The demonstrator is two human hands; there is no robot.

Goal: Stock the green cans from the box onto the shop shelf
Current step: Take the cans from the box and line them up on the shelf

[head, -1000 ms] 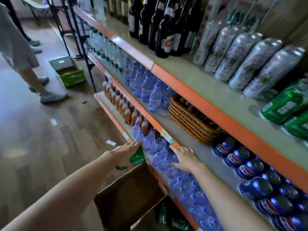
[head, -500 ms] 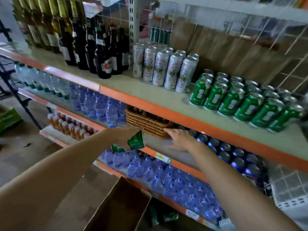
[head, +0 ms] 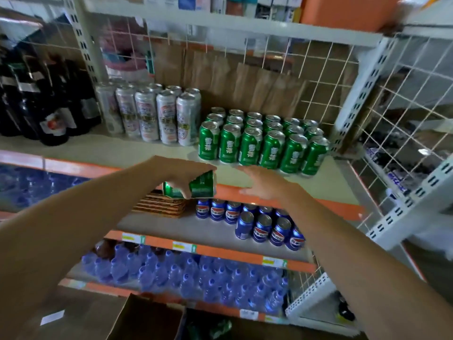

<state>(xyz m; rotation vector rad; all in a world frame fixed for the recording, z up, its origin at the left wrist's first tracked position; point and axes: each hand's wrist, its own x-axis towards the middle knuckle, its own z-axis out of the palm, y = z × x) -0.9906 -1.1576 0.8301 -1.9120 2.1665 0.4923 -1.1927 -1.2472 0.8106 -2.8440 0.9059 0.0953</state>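
Green can [head: 198,188], held sideways in the left hand [head: 179,171] before the orange shelf edge [head: 343,209]; right hand [head: 263,185] released, fingers spread. Shelved green cans [head: 262,146] bear white Chinese characters, too blurred to read.

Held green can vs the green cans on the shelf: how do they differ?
Pose: the held can lies on its side; the shelved green cans stand upright. Support: the left hand grips the held can off the shelf; the shelved green cans rest on it in rows. Shared: green bodies.
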